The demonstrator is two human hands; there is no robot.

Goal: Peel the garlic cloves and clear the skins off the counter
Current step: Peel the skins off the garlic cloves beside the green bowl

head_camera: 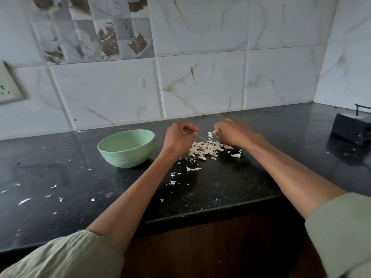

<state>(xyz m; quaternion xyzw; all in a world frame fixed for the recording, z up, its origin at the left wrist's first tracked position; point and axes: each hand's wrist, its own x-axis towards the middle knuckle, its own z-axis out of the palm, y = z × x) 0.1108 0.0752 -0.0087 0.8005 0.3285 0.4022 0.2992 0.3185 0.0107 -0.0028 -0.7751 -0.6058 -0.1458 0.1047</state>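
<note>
Green bowl (126, 148) sits on the black counter (220, 189), just left of the left hand (179, 138); visible inside wall is bare, bottom hidden from this angle, so contents can't be told. Left hand hovers over the counter, fingers curled in, a small pale bit showing at the fingertips, looks pinched but too small to name. Right hand (230, 133) is motion-blurred, fingers curled, a white scrap of skin (210, 134) at its fingertips; whether it actually grips that scrap can't be told. Garlic pile (206, 148), cloves and loose skins mixed, lies on the counter directly below and between the two hands, touching neither clearly. One stray piece (236, 155) lies just under the right wrist. More skin flakes (193, 169) trail from the pile toward the near edge under the left forearm, and scattered flakes (24, 201) sit well left of the bowl. Dark box (351, 128) stands far right of the right hand, by the corner; no label readable. Wall socket (10, 85) far left on the tiles. Printed tile (96, 29) above shows cups and coffee beans, no readable text. Both sleeves (66, 257) pale green, pushed up.
</note>
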